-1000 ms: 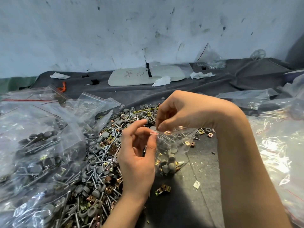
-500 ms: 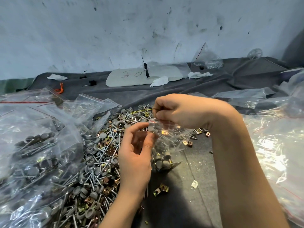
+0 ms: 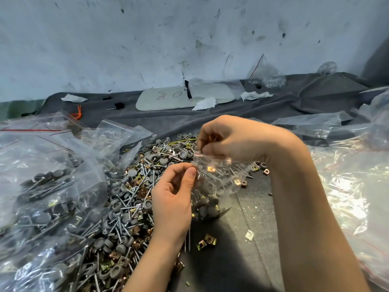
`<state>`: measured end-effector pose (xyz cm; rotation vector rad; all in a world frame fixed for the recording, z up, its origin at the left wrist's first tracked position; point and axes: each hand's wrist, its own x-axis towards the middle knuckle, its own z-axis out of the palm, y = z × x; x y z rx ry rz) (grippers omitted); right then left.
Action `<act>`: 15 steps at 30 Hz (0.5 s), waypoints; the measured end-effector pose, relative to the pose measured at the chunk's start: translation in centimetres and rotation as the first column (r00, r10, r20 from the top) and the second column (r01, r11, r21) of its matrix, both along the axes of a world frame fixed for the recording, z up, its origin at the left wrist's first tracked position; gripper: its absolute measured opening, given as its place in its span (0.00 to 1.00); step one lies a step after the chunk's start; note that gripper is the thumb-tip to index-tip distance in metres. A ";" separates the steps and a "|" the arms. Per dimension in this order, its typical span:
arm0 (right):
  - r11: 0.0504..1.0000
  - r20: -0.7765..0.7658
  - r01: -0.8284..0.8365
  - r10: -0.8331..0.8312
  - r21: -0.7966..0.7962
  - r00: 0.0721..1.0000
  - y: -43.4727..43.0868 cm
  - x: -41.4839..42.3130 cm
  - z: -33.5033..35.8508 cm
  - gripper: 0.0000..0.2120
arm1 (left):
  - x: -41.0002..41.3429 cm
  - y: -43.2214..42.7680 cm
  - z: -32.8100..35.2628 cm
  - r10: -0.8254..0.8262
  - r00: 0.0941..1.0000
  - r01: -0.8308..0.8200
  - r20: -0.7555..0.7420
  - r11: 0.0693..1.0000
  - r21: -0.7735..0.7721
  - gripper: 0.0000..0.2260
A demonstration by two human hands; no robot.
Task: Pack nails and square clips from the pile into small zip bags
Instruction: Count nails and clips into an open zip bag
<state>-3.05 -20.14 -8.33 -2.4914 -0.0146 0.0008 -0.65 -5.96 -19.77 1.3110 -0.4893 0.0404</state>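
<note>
Left hand (image 3: 171,199) sits at centre, palm turned up, thumb and fingertips pinching the left edge of a small zip bag (image 3: 219,180) at its mouth. Right hand (image 3: 233,142), just beyond and to the right, fingers curled, pinches the same bag's top edge by the red zip strip. Bag hangs between the two hands, clear, partly loaded: grey-capped nails bunched at its bottom, a few brass-coloured square clips showing through the film. Cannot tell whether its bottom touches the cloth. Pile (image 3: 130,197) of loose nails, grey caps and square clips spreads left of the hands and under the left forearm, on a dark grey cloth (image 3: 242,260) covering the worktop. Filled zip bags (image 3: 48,186) heaped at the left edge, touching the pile. Two loose clips (image 3: 207,242) lie near, just right of the left wrist; two nails (image 3: 187,239) beside them. A few more clips scattered under the right wrist. Crinkled clear plastic sheeting (image 3: 347,186) along the right side. Far side, against the scuffed white wall (image 3: 189,39): a pale oval board (image 3: 185,96) with handwriting, crumpled tissue (image 3: 205,103) on its near edge, an upright clear bag (image 3: 266,74) to the right, an orange tie (image 3: 77,114) to the left.
</note>
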 end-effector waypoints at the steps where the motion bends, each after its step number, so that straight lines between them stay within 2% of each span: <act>1: 0.999 0.027 0.039 -0.039 0.011 0.999 0.0 0.1 -0.1 0.07 | 0.1 0.0 0.0 -0.004 1.000 0.004 -0.010 1.000 -0.007 0.04; 5: 0.989 0.100 0.131 -0.137 0.066 0.986 -0.8 0.0 0.0 0.11 | 0.2 0.2 -0.2 -0.014 1.000 0.014 -0.019 1.000 0.023 0.04; 11: 0.995 0.024 0.013 -0.015 0.103 1.000 -1.3 -0.2 -0.3 0.17 | -0.5 0.1 -0.3 -0.049 0.995 0.032 0.089 0.982 0.188 0.07; 15: 0.985 -0.062 -0.040 0.051 0.168 0.997 -1.3 0.0 -0.7 0.14 | -0.4 0.1 -0.1 -0.053 0.997 0.040 0.058 0.977 0.207 0.07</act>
